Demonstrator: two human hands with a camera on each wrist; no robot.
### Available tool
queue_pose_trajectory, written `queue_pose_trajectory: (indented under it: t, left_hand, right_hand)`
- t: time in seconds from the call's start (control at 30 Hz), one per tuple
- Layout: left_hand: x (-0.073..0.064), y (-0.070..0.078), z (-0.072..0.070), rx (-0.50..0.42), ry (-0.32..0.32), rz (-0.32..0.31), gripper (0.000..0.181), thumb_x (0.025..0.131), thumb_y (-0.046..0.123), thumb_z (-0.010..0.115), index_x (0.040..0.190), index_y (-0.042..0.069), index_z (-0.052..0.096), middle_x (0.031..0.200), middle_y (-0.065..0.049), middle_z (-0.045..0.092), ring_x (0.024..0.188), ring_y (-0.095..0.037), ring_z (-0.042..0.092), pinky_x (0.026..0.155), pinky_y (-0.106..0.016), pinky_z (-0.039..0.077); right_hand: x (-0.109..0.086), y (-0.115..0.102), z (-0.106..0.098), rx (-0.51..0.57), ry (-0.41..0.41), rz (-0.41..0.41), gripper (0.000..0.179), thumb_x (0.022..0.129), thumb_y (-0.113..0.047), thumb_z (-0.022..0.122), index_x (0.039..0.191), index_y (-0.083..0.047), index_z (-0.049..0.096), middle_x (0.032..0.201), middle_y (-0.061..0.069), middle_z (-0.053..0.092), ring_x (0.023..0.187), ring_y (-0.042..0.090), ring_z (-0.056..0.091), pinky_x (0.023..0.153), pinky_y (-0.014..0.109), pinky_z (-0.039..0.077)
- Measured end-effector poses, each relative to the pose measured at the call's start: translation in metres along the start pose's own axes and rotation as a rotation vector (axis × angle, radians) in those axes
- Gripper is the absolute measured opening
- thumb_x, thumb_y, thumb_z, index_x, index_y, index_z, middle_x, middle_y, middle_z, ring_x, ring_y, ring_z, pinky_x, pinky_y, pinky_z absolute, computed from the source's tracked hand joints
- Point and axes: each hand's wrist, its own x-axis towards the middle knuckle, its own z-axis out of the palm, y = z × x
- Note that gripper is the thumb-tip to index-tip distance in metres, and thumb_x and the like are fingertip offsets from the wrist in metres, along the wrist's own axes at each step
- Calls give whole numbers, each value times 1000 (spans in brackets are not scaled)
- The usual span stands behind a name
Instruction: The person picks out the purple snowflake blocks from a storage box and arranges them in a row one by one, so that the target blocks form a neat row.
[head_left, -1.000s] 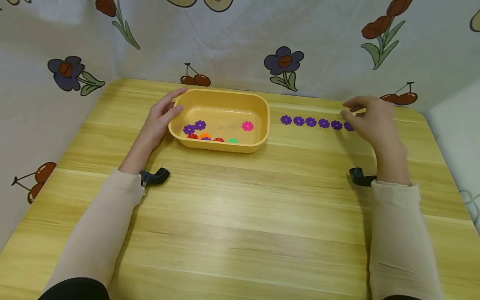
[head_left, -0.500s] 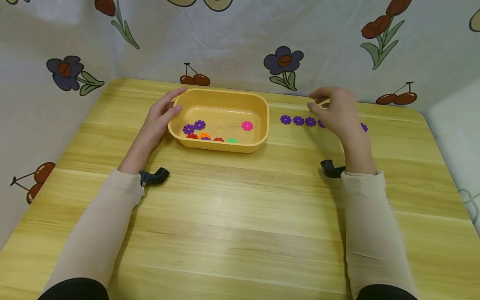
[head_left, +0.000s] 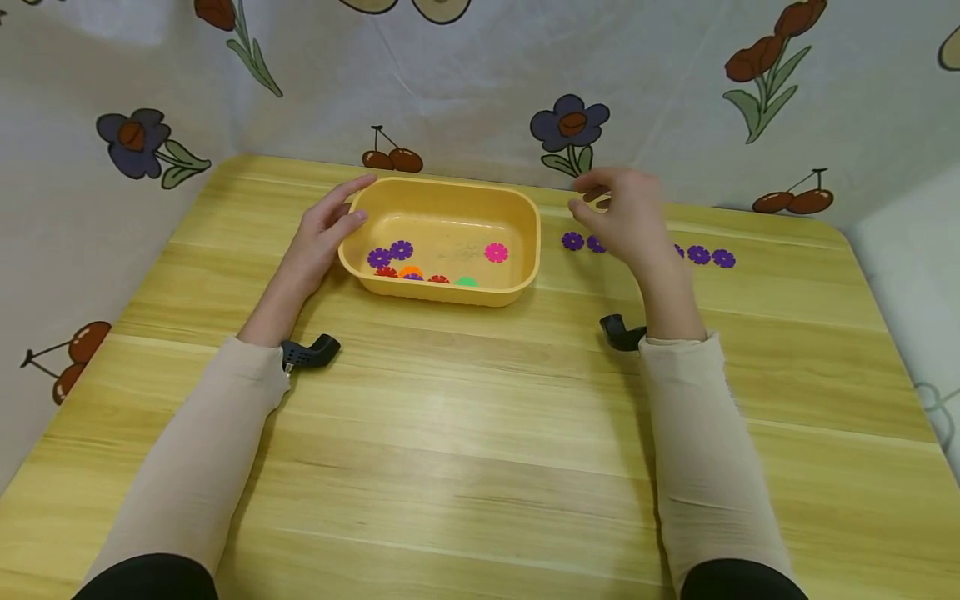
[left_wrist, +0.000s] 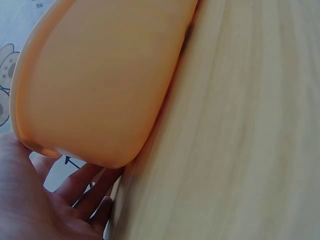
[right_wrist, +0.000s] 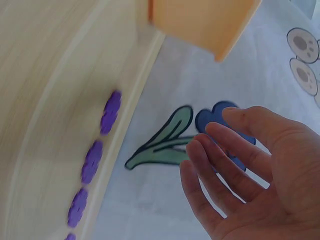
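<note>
My left hand (head_left: pixel 317 246) grips the left end of a yellow plastic basin (head_left: pixel 450 200), thumb over the rim and fingers round the outside. In the left wrist view those fingers bend behind the basin wall (left_wrist: pixel 90 100). Inside lie several flower-shaped plastic discs: a pink disc (head_left: pixel 496 252), purple discs (head_left: pixel 402 249), an orange disc (head_left: pixel 410 272), red ones and a green disc (head_left: pixel 467 282) partly hidden by the front wall. My right hand (head_left: pixel 628 218) hovers with loosely bent fingers, holding nothing, above a row of purple flower discs (head_left: pixel 573 241); it hides the row's middle.
The wooden table (head_left: pixel 450 433) runs back to a white patterned cloth (head_left: pixel 465 83) hanging behind it. Near each wrist a black camera mount (head_left: pixel 311 352) sticks out over the table. The right end of the row shows a purple disc (head_left: pixel 723 258).
My right hand has moved left along the purple row, from its right end toward the basin, uncovering the discs there. The left hand and the basin stay in place.
</note>
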Motion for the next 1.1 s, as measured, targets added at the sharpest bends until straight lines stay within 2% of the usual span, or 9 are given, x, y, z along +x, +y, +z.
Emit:
queue_pose_trajectory:
  t: [0.57,0.77,0.97,1.1]
  left_hand:
    - [1,1,0,26,2,-8,49,109,25,56,157,32,51,159,-7,52,135,-32,59,95,-22,59]
    - [1,2,-1,34,0,-10,49,109,28,56,157,32,51,159,-5,52,136,-30,59,97,-22,58]
    - [1,1,-1,19,1,-5,49,109,28,57,157,31,51,160,-5,51,135,-31,59,94,-21,59]
    - [1,0,-1,24,-1,-6,49,109,27,56,158,32,51,162,-3,49,137,-32,58,98,-25,59]
  right_hand:
    - [22,-62,41,54,-45,-119,23,99,-12,71,117,2,76,115,18,75,109,31,67,100,45,58]
    - [24,-71,51,41,-107,-119,24,98,-13,72,118,0,76,117,15,75,108,29,66,100,41,56]
    - [29,-84,61,53,-157,-118,27,98,-13,72,121,0,75,119,15,74,111,29,65,102,39,55]
    - [34,-97,72,40,-194,-129,29,98,-14,73,123,-1,74,121,14,74,113,29,65,102,38,55]
